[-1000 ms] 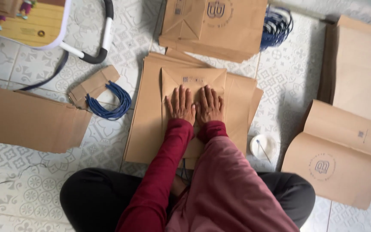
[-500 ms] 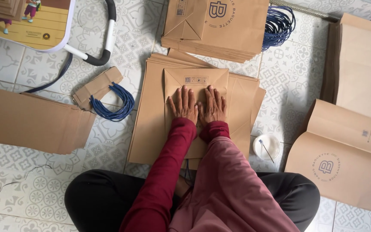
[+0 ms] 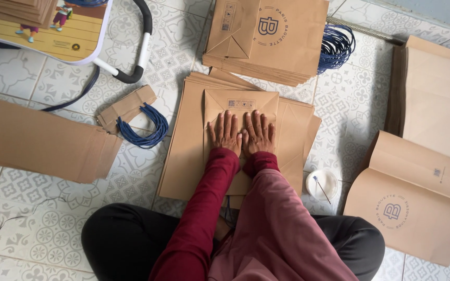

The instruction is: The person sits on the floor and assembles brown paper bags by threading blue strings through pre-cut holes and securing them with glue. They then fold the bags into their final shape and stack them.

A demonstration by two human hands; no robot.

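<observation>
At the centre of the frame, a folded brown paper bag [image 3: 240,112] lies flat on a wider pile of flattened bags [image 3: 183,151], which rests on the patterned tile floor [image 3: 37,208]. The left hand [image 3: 226,132] and right hand [image 3: 259,132] lie side by side on its folded bottom flap, fingers spread flat, pressing and gripping nothing. Uneven pressure could likely set the crease crooked, or slide the bag across the smooth pile below. At centre left, a bundle of blue cord handles [image 3: 147,127] sits well apart. At lower right of the bag, a small white dish [image 3: 321,184] stands just beside the forearm; a drawn-back elbow could tip it.
</observation>
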